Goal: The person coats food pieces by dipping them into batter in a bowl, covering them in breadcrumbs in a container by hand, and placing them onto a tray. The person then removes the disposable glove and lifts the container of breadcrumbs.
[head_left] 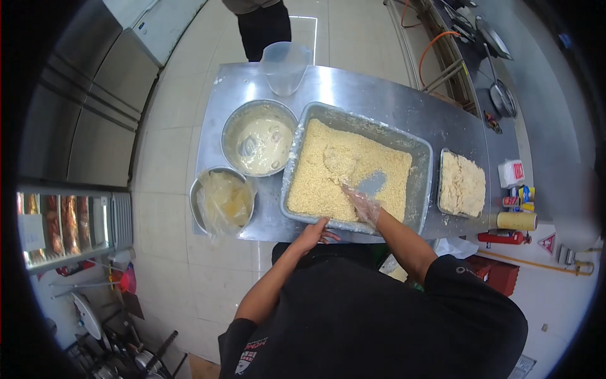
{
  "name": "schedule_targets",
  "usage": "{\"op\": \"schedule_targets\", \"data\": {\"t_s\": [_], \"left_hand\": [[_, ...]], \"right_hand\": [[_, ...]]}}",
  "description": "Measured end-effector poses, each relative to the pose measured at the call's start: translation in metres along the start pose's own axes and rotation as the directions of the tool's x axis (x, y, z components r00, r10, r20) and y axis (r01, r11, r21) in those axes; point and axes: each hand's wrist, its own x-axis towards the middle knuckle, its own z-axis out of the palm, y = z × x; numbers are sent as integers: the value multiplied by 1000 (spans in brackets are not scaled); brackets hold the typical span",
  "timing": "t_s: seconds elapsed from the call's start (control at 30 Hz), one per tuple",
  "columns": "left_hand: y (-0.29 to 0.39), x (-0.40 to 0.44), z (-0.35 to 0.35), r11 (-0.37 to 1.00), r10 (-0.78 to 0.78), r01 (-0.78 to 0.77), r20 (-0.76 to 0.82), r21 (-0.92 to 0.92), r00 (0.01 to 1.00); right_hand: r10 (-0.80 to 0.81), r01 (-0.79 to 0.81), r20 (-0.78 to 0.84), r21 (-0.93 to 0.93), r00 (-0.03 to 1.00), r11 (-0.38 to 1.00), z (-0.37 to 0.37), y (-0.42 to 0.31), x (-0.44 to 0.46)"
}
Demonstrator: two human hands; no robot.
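Note:
A grey tub (421, 189) full of pale yellow crumbs (312, 170) stands on the table in front of me. My right hand (363, 203), in a clear plastic glove, reaches over the near rim into the crumbs. Its fingers are stretched out, with the tips beside a crumb-coated lump (341, 163). At the tub's near rim is my bare left hand (314, 235), thumb on the edge and the other fingers lower against the outside. Left of the tub stands a round metal pot (228, 126) of pale batter (268, 136), with a lighter shape partly sunk in it.
A metal bowl (194, 205) with a plastic bag (221, 196) sits at the table's near left corner. Beyond the pot is a translucent jug (285, 69). A tray of coated pieces (462, 183) lies right of the tub. Another person's legs (265, 28) show past the table (366, 82).

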Motion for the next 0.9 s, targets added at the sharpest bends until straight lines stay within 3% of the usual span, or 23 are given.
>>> {"op": "schedule_targets", "data": {"t_s": [0.13, 0.17, 0.2, 0.23, 0.27, 0.33, 0.43, 0.47, 0.5, 0.53, 0.57, 0.6, 0.67, 0.73, 0.8, 0.9], "left_hand": [[4, 5, -2, 1000, -11, 11, -1, 6, 1000], [3, 2, -1, 999, -31, 31, -1, 16, 1000], [2, 3, -2, 999, -36, 36, -6, 19, 999], [0, 4, -2, 999, -39, 39, -10, 27, 999], [0, 4, -3, 999, -38, 38, -16, 33, 999], [2, 3, -4, 997, -47, 49, -31, 56, 998], [-6, -2, -9, 998, -49, 50, -21, 46, 999], [-3, 6, -9, 997, -60, 59, 16, 45, 998], [2, 11, -5, 996, -67, 65, 43, 53, 997], [5, 7, -3, 995, -86, 83, 54, 55, 995], [6, 3, -2, 994, -97, 95, 45, 49, 994], [3, 4, -4, 991, -114, 110, 56, 71, 992], [-1, 6, -10, 991, -105, 104, 11, 88, 994], [5, 0, -10, 993, -103, 101, 20, 64, 995], [14, 1, -1, 996, -83, 82, 55, 31, 995], [4, 13, -1, 1000, -26, 26, 34, 5, 999]], "right_hand": [[-347, 326, 2, -350, 938, 878, 4, 26, 7], [-179, 173, -75, -88, 981, 981, 13, 26, 8], [-3, 23, -105, 191, 995, 981, 21, 11, 11], [168, -113, -82, 458, 982, 882, 25, -5, 10], [143, -110, -7, 596, 990, 796, 24, -24, 2], [49, -138, 134, 810, 990, 571, 21, -67, -16], [206, -41, -75, 862, 976, 505, -11, -114, -36], [181, 20, -254, 628, 950, 778, -38, -118, -44], [136, 5, -407, 328, 903, 945, -61, -118, -55], [66, -56, -402, 36, 913, 998, -94, -101, -50], [-6, -106, -394, -262, 919, 959, -126, -85, -45], [-55, -66, -214, -519, 975, 852, -161, -44, -19], [-66, 11, -212, -249, 975, 968, -154, -7, 16], [-50, -44, -398, -222, 916, 974, -139, -23, 55], [-128, -246, -717, -394, 685, 886, -109, -46, 83], [-386, -500, -877, -481, 287, 720, 13, -58, 116]]}}
